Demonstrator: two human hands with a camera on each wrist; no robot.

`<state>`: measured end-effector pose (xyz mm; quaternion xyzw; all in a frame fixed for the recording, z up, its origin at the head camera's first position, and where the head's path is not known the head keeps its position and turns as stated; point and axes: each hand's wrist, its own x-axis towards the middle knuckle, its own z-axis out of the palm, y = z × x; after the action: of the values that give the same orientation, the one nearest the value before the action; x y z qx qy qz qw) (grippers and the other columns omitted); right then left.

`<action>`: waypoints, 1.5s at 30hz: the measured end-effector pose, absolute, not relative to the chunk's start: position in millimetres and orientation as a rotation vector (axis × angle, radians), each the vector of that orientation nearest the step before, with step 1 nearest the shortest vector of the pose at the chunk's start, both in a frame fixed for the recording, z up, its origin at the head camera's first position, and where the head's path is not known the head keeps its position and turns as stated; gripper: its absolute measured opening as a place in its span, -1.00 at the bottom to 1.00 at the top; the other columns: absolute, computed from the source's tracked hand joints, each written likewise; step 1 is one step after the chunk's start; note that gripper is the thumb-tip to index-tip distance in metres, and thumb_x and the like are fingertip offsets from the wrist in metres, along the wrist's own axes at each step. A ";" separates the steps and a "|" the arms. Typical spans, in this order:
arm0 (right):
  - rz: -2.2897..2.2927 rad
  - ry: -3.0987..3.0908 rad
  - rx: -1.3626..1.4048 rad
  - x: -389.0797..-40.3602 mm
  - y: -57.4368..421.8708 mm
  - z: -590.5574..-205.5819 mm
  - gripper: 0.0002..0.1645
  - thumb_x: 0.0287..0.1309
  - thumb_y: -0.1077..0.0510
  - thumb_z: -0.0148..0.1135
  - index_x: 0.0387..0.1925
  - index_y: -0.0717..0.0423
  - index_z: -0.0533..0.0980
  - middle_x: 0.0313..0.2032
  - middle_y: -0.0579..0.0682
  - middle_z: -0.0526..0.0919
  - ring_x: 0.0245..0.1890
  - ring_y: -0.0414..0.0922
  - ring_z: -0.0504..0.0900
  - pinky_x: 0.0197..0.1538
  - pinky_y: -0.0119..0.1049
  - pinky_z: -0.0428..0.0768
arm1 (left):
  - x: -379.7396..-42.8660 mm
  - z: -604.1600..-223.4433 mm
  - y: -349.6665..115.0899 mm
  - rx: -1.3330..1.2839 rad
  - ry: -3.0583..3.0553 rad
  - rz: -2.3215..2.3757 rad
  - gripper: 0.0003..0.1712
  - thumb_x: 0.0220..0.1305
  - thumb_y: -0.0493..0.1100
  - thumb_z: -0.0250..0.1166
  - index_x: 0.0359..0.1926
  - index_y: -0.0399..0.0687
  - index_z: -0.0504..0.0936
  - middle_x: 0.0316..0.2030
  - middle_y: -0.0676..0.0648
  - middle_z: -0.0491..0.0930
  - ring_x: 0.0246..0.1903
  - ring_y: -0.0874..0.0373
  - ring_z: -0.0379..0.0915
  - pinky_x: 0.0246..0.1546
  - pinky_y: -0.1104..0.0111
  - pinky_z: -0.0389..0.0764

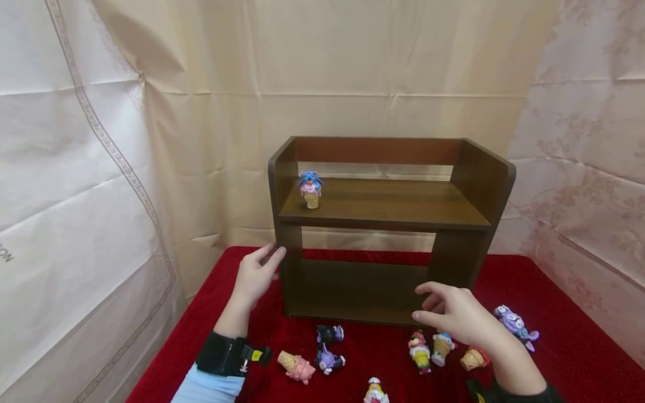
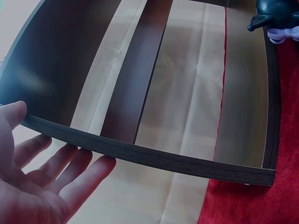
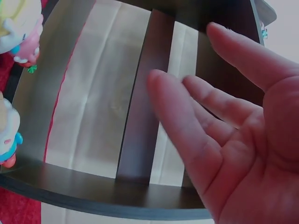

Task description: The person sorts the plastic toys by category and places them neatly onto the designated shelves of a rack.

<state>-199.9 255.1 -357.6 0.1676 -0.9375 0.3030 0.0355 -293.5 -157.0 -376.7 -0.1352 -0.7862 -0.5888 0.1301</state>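
Observation:
A dark brown two-tier wooden shelf [image 1: 385, 225] stands upright in the middle. My left hand [image 1: 256, 275] is at the outer edge of its left side panel, fingers extended; in the left wrist view the fingertips [image 2: 103, 163] are right at that edge. My right hand [image 1: 456, 313] hovers in front of the shelf's lower right part, fingers loosely bent, nothing in it. A blue-eared ice-cream-cone figurine [image 1: 310, 190] stands on the upper board at the left. Below my right hand lie a red-and-yellow figurine [image 1: 419, 352] and a cone figurine with a blue-and-white top [image 1: 442, 348].
On the red cloth [image 1: 201, 341] lie a pink cone figurine [image 1: 297, 366], a black figurine [image 1: 328, 334], a purple one [image 1: 328, 359] and a yellow-and-white one [image 1: 375, 390]. Further right are another cone figurine [image 1: 473, 358] and a purple-eared figurine [image 1: 515, 326]. Beige curtains [image 1: 383, 67] hang behind.

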 end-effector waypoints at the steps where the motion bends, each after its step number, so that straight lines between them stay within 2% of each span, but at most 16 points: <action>1: 0.924 -2.896 0.516 -199.6 256.1 -358.8 -0.39 0.03 -0.17 0.39 0.04 0.04 0.49 -0.34 -0.12 0.64 -0.44 -0.29 0.59 -0.42 -0.37 0.62 | -293.7 -376.4 -157.0 -0.389 -2.290 -1.710 -0.33 0.30 0.17 0.21 0.31 -0.06 0.40 0.18 -0.14 0.45 -0.08 0.08 0.53 -0.26 0.21 0.67; 6: 0.917 -2.944 0.520 -197.5 261.1 -364.1 -0.38 0.03 -0.15 0.40 0.05 0.10 0.49 -0.36 -0.14 0.64 -0.48 -0.30 0.57 -0.45 -0.36 0.62 | -286.0 -367.0 -152.6 -0.378 -2.317 -1.692 -0.39 0.36 0.05 0.19 0.32 -0.14 0.37 0.18 -0.20 0.44 -0.09 0.03 0.53 -0.25 0.20 0.67; 12: 1.003 -3.038 0.503 -197.5 263.4 -372.0 -0.35 0.02 -0.06 0.42 0.05 0.22 0.46 -0.41 -0.07 0.63 -0.61 -0.14 0.56 -0.55 -0.29 0.60 | -263.5 -344.9 -144.5 -0.389 -2.337 -1.647 -0.45 0.41 -0.09 0.14 0.31 -0.28 0.34 0.16 -0.29 0.44 -0.08 -0.05 0.53 -0.22 0.22 0.66; 20: 1.087 -3.104 0.492 -200.3 260.4 -380.6 -0.38 -0.01 0.04 0.45 0.00 0.31 0.46 -0.45 -0.02 0.61 -0.67 -0.08 0.56 -0.63 -0.26 0.60 | -288.4 -370.2 -155.4 -0.375 -2.301 -1.723 -0.37 0.35 0.09 0.19 0.32 -0.13 0.37 0.18 -0.20 0.45 -0.09 0.04 0.54 -0.19 0.06 0.64; 27: 1.161 -3.151 0.512 -203.2 257.9 -388.1 -0.41 -0.01 0.02 0.45 -0.04 0.31 0.49 -0.45 0.02 0.64 -0.71 -0.06 0.57 -0.62 -0.22 0.63 | -292.4 -374.9 -155.8 -0.378 -2.278 -1.718 -0.30 0.28 0.20 0.22 0.30 -0.09 0.41 0.15 -0.17 0.47 -0.13 0.07 0.55 -0.20 0.00 0.63; 31: 1.159 -3.166 0.510 -205.5 257.1 -392.1 -0.41 -0.05 -0.02 0.47 -0.06 0.28 0.52 -0.43 0.03 0.64 -0.67 -0.06 0.58 -0.57 -0.17 0.65 | -293.7 -375.5 -155.6 -0.384 -2.281 -1.717 -0.29 0.28 0.21 0.21 0.30 -0.10 0.40 0.16 -0.17 0.47 -0.13 0.06 0.55 -0.20 0.00 0.62; 35: 1.123 -3.161 0.518 -207.3 255.6 -396.1 -0.43 -0.07 -0.02 0.48 -0.09 0.26 0.55 -0.45 0.00 0.62 -0.64 -0.08 0.57 -0.59 -0.21 0.64 | -294.6 -376.6 -156.3 -0.378 -2.288 -1.718 -0.30 0.29 0.20 0.21 0.31 -0.09 0.40 0.17 -0.18 0.46 -0.13 0.06 0.56 -0.18 0.00 0.62; 45: 1.068 -3.148 0.634 -210.5 250.8 -404.0 -0.63 -0.07 0.06 0.49 -0.24 0.16 0.59 -0.54 -0.05 0.57 -0.67 -0.13 0.54 -0.64 -0.29 0.53 | -293.3 -376.0 -156.3 -0.373 -2.296 -1.701 -0.32 0.30 0.19 0.21 0.31 -0.06 0.40 0.16 -0.17 0.47 -0.15 0.06 0.56 -0.21 0.13 0.66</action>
<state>-210.5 250.8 -404.0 0.1861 -0.9234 0.3132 -0.1209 -293.3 -156.3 -376.0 -0.1283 -0.7901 -0.5853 0.1296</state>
